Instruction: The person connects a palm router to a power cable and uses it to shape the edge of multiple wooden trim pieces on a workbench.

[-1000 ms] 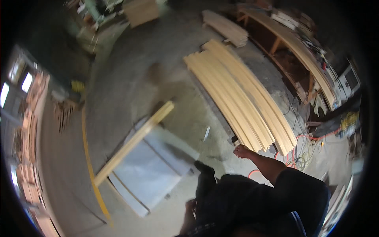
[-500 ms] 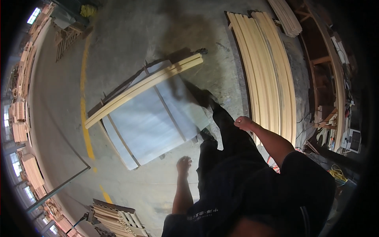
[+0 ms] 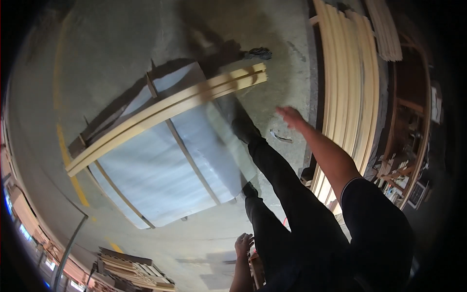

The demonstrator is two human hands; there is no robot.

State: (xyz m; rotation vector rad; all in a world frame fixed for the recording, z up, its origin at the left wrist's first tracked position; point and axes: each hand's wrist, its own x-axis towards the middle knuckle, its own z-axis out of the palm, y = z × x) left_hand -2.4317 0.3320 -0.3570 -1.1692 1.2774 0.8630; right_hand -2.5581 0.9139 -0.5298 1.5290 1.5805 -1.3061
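Observation:
Two long pale wooden strips (image 3: 175, 108) lie side by side across a low stack covered with a whitish sheet (image 3: 155, 165). Beyond my feet, they run from lower left to upper right. My right hand (image 3: 290, 118) is held out over the floor, right of the strips' near end. Its fingers are partly stretched and slightly blurred, with nothing in them. Low beside my leg hangs my left hand (image 3: 244, 243), its fingers curled in and nothing seen in them. Neither hand touches the strips.
A long stack of pale boards (image 3: 348, 82) stands on the right, beside a wooden rack (image 3: 408, 109). More cut wood (image 3: 131, 270) is piled at lower left. A dark bundle (image 3: 260, 52) and a small scrap (image 3: 281, 136) lie on the floor. Straps (image 3: 192, 160) cross the sheet.
My right hand has reached forward and its fingers have loosened. My left hand is lower in view, nearer my leg. My legs have shifted with a step, and the view has turned and come closer.

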